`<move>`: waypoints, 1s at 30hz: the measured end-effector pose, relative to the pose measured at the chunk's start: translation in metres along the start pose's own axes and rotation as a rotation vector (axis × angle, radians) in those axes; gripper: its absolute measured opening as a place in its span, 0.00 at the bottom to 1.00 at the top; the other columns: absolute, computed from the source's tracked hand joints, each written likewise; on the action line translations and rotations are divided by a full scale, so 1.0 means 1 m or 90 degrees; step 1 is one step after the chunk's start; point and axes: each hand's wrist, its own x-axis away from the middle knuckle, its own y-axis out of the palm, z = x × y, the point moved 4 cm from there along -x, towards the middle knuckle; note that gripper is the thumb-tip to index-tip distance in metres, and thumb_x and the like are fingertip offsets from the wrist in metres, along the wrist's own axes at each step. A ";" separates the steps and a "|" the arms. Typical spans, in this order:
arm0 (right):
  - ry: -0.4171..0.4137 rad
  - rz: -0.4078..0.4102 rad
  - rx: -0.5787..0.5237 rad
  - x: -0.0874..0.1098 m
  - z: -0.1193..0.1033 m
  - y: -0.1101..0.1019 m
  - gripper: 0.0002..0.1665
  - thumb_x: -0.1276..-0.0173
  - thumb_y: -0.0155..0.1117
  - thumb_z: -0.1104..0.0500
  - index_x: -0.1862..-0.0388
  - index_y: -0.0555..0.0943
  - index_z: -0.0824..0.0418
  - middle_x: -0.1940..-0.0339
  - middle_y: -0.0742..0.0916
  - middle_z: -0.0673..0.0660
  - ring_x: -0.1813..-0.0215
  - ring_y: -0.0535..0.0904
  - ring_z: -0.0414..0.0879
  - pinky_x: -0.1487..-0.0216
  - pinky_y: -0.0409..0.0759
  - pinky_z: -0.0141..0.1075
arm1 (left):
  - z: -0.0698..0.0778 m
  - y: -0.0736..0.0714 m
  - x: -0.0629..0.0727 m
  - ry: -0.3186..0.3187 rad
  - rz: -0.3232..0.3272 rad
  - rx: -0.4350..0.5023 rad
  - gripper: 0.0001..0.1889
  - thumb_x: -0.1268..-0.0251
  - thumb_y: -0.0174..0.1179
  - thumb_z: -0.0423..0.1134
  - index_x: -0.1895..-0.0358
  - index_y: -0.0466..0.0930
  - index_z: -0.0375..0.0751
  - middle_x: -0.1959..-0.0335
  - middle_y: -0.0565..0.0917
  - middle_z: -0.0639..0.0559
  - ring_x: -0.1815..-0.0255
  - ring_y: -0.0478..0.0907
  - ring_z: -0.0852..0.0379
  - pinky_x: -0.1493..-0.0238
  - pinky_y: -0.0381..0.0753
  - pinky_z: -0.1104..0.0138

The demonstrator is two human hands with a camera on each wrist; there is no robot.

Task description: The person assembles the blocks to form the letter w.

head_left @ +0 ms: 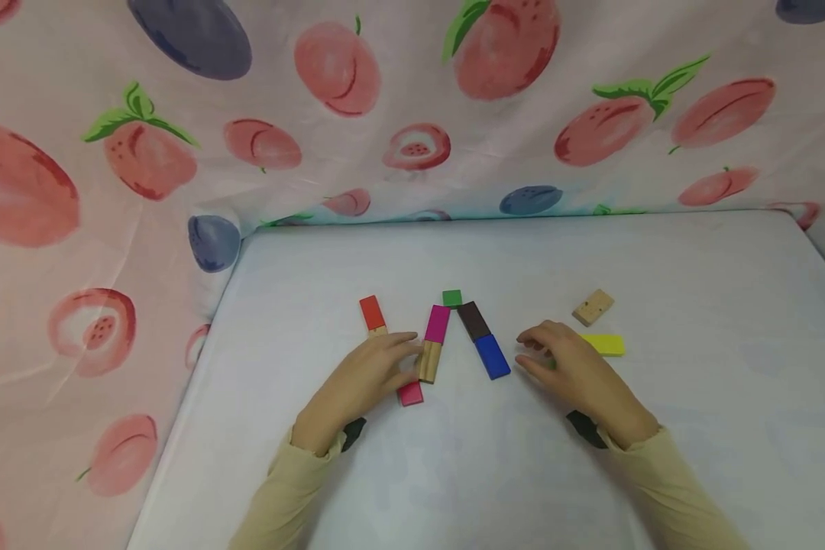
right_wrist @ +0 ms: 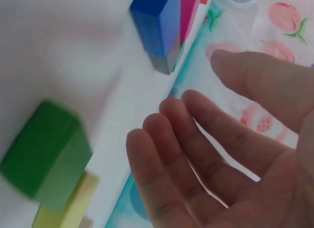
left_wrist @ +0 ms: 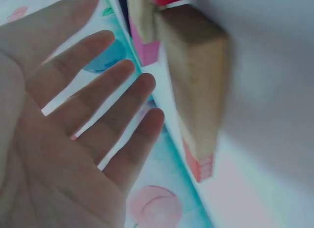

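My left hand [head_left: 367,374] hovers with relaxed, spread fingers over a slanted row of blocks: a red block [head_left: 371,312], a wooden block [left_wrist: 196,85] mostly hidden from the head view, and a pinkish-red block [head_left: 410,394]. Its fingertips overlap a striped wooden block [head_left: 429,361], which lies end to end with a magenta block [head_left: 437,325]. A dark brown block [head_left: 473,321] and a blue block [head_left: 493,357] form another slanted line. Loosely bent and holding nothing, my right hand [head_left: 580,374] is above a green block [right_wrist: 49,154] and near a yellow block [head_left: 606,345].
A small green block [head_left: 452,298] lies at the top between the magenta and brown ones. Farther right is a wooden block [head_left: 593,307] with dark spots. Fruit-patterned cloth [head_left: 337,69] rises behind and left of the white table [head_left: 488,473].
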 end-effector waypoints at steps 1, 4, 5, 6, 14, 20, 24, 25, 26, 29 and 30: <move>-0.003 0.001 0.004 0.001 0.001 -0.001 0.13 0.35 0.70 0.62 0.53 0.83 0.65 0.59 0.85 0.56 0.57 0.81 0.50 0.55 0.82 0.46 | -0.002 0.000 0.004 -0.006 0.000 0.006 0.23 0.37 0.69 0.44 0.38 0.80 0.45 0.33 0.76 0.48 0.33 0.73 0.48 0.33 0.75 0.55; -0.007 0.004 0.014 0.005 0.005 -0.005 0.14 0.36 0.71 0.62 0.53 0.83 0.64 0.58 0.85 0.56 0.57 0.81 0.50 0.54 0.82 0.47 | -0.007 0.002 0.015 -0.014 -0.006 0.029 0.24 0.38 0.69 0.46 0.38 0.81 0.47 0.32 0.75 0.49 0.32 0.72 0.48 0.33 0.74 0.54; -0.007 0.003 0.017 0.006 0.006 -0.005 0.14 0.36 0.71 0.62 0.53 0.83 0.64 0.58 0.85 0.56 0.57 0.81 0.50 0.54 0.82 0.47 | -0.009 0.003 0.017 -0.015 -0.010 0.037 0.24 0.38 0.69 0.47 0.38 0.81 0.48 0.32 0.75 0.49 0.32 0.72 0.48 0.32 0.73 0.54; -0.009 0.004 0.019 0.007 0.008 -0.006 0.14 0.36 0.71 0.62 0.53 0.83 0.64 0.58 0.85 0.56 0.57 0.81 0.50 0.54 0.82 0.47 | -0.010 0.005 0.019 -0.011 -0.011 0.042 0.25 0.39 0.70 0.48 0.39 0.81 0.49 0.31 0.74 0.49 0.32 0.72 0.48 0.32 0.73 0.54; -0.033 -0.010 0.038 0.014 0.017 -0.011 0.14 0.37 0.72 0.62 0.53 0.84 0.64 0.57 0.85 0.55 0.55 0.80 0.49 0.51 0.82 0.48 | -0.014 0.011 0.025 0.030 -0.006 0.028 0.26 0.43 0.73 0.49 0.40 0.83 0.49 0.31 0.74 0.49 0.29 0.68 0.49 0.29 0.70 0.54; -0.072 -0.020 0.067 0.019 0.024 -0.017 0.13 0.41 0.75 0.61 0.57 0.84 0.61 0.58 0.84 0.54 0.53 0.78 0.50 0.50 0.80 0.48 | -0.015 0.012 0.026 0.028 -0.003 0.025 0.24 0.42 0.73 0.46 0.42 0.84 0.49 0.31 0.74 0.50 0.28 0.68 0.51 0.29 0.70 0.55; -0.070 -0.029 0.059 0.021 0.027 -0.020 0.12 0.41 0.76 0.60 0.59 0.84 0.58 0.57 0.84 0.53 0.53 0.77 0.49 0.51 0.80 0.48 | -0.016 0.012 0.027 0.027 0.003 0.032 0.19 0.43 0.74 0.44 0.48 0.86 0.47 0.31 0.73 0.50 0.29 0.68 0.51 0.29 0.70 0.56; -0.069 -0.032 0.057 0.022 0.028 -0.020 0.12 0.41 0.76 0.59 0.59 0.84 0.58 0.57 0.84 0.53 0.52 0.77 0.49 0.51 0.80 0.48 | -0.017 0.012 0.028 0.027 0.005 0.034 0.18 0.44 0.74 0.43 0.49 0.87 0.47 0.31 0.73 0.50 0.29 0.68 0.51 0.30 0.71 0.57; -0.067 -0.034 0.054 0.022 0.028 -0.021 0.12 0.41 0.76 0.59 0.59 0.84 0.57 0.56 0.84 0.52 0.52 0.77 0.49 0.51 0.79 0.48 | -0.017 0.011 0.028 0.030 0.008 0.035 0.17 0.44 0.74 0.43 0.51 0.87 0.46 0.31 0.74 0.49 0.29 0.68 0.51 0.30 0.71 0.57; -0.068 -0.036 0.049 0.023 0.029 -0.021 0.12 0.41 0.76 0.58 0.59 0.84 0.57 0.55 0.83 0.53 0.51 0.78 0.51 0.49 0.79 0.50 | -0.017 0.011 0.028 0.032 0.013 0.036 0.17 0.45 0.75 0.43 0.52 0.88 0.46 0.31 0.74 0.49 0.29 0.69 0.51 0.31 0.72 0.57; -0.069 -0.035 0.049 0.023 0.029 -0.021 0.12 0.41 0.76 0.59 0.59 0.84 0.57 0.55 0.83 0.54 0.50 0.78 0.51 0.49 0.79 0.50 | -0.017 0.011 0.028 0.032 0.014 0.037 0.16 0.45 0.75 0.43 0.52 0.88 0.46 0.31 0.74 0.49 0.30 0.69 0.50 0.31 0.72 0.56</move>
